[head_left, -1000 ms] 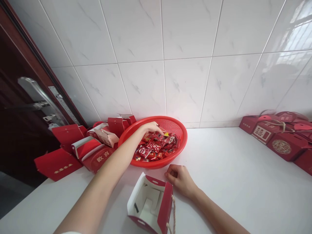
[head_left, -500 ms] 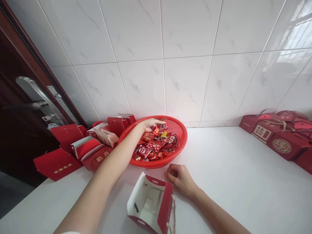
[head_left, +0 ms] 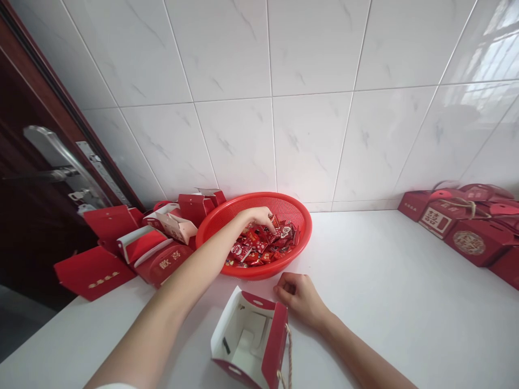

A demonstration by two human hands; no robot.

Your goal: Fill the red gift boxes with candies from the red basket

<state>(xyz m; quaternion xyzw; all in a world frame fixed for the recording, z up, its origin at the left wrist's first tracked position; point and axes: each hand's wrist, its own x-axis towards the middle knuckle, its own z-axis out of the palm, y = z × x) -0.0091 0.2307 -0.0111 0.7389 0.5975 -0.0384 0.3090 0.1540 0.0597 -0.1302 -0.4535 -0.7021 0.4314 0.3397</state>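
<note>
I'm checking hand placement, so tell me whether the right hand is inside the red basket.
No, the right hand rests on the white table, outside the red basket.

I'm seeing basket (head_left: pixel 259 273) bright red; wrappers (head_left: pixel 254 246) red, white print. Box (head_left: pixel 274 343) red outside, white inside, tan cord (head_left: pixel 290 351). Surface (head_left: pixel 365 281) plain white. Tiles (head_left: pixel 312 140) white, grey veining. Door (head_left: pixel 24 216) dark red-brown, handle (head_left: pixel 61 150) silver.

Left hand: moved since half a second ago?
Yes: the left hand has shifted right and lower in view against the basket, and is now down at the packets.
</note>
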